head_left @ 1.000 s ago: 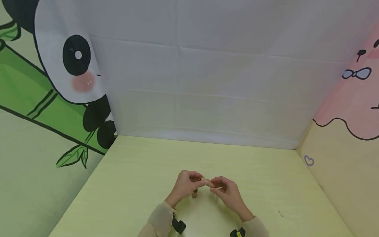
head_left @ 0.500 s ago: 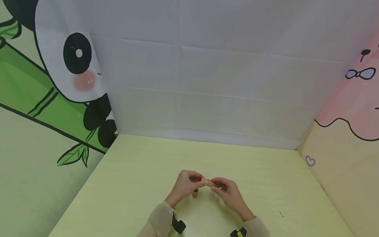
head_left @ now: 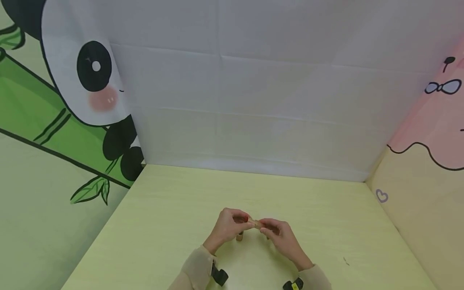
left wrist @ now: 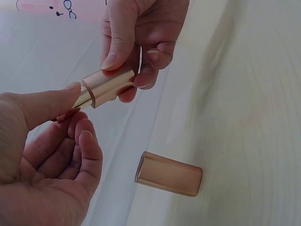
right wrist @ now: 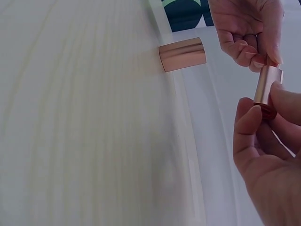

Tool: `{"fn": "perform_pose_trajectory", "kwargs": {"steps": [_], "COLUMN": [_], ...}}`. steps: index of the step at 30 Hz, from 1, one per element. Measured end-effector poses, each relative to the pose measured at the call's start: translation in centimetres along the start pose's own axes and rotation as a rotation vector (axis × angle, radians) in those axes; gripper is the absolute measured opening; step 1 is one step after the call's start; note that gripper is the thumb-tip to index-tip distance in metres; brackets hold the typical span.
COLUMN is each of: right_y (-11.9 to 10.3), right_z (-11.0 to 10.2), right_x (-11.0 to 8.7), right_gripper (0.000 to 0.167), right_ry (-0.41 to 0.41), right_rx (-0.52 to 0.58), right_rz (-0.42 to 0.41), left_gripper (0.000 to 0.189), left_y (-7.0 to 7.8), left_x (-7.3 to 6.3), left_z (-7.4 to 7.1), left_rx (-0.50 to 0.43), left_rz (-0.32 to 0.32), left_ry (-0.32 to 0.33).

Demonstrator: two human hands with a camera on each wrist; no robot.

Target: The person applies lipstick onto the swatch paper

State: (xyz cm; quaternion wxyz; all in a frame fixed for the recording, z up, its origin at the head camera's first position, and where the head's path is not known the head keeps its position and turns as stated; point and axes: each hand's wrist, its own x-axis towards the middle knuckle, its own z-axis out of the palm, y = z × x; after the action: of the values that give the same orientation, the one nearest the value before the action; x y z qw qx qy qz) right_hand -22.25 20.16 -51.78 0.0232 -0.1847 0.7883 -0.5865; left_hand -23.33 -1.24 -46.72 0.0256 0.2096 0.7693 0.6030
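A rose-gold lipstick tube point(left wrist: 110, 84) is held between both hands above the table. My left hand point(head_left: 225, 227) pinches the narrower inner section between thumb and index finger; a reddish end shows beside those fingers. My right hand point(head_left: 282, 238) grips the wider base with thumb and fingertips, seen closest in the right wrist view, where the base point(right wrist: 266, 84) slants upward to the left hand. Below the left hand, a matching lipstick cap point(left wrist: 169, 174) stands on the table, partly hidden by that hand in the head view.
The pale yellow table point(head_left: 181, 189) ends at a white back sheet point(head_left: 253, 100). Printed panels stand on both sides, a panda point(head_left: 79, 68) left and a pink figure point(head_left: 435, 121) right. A thin dark mark point(head_left: 346, 261) lies on the table's right.
The right fingers have shifted slightly on the lipstick, and more of it shows between the hands. The red spot by the left fingers shows more plainly. The cap has stayed in place.
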Motion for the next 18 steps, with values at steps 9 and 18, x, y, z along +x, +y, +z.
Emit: {"fn": "perform_pose_trajectory", "kwargs": {"steps": [9, 18], "right_y": [-0.2, -0.6], "right_z": [-0.4, -0.2], "right_x": [-0.2, 0.1], "right_gripper": [0.027, 0.027], "right_ry": [-0.047, -0.101], "right_rx": [0.033, 0.086], "right_rz": [0.027, 0.055], "left_gripper": [0.010, 0.010], "left_y": [1.2, 0.3], "left_x": [-0.3, -0.3], "left_z": [-0.2, -0.3], "left_rx": [0.023, 0.035], "left_rz": [-0.001, 0.020], "left_ry": [-0.018, -0.023]}}
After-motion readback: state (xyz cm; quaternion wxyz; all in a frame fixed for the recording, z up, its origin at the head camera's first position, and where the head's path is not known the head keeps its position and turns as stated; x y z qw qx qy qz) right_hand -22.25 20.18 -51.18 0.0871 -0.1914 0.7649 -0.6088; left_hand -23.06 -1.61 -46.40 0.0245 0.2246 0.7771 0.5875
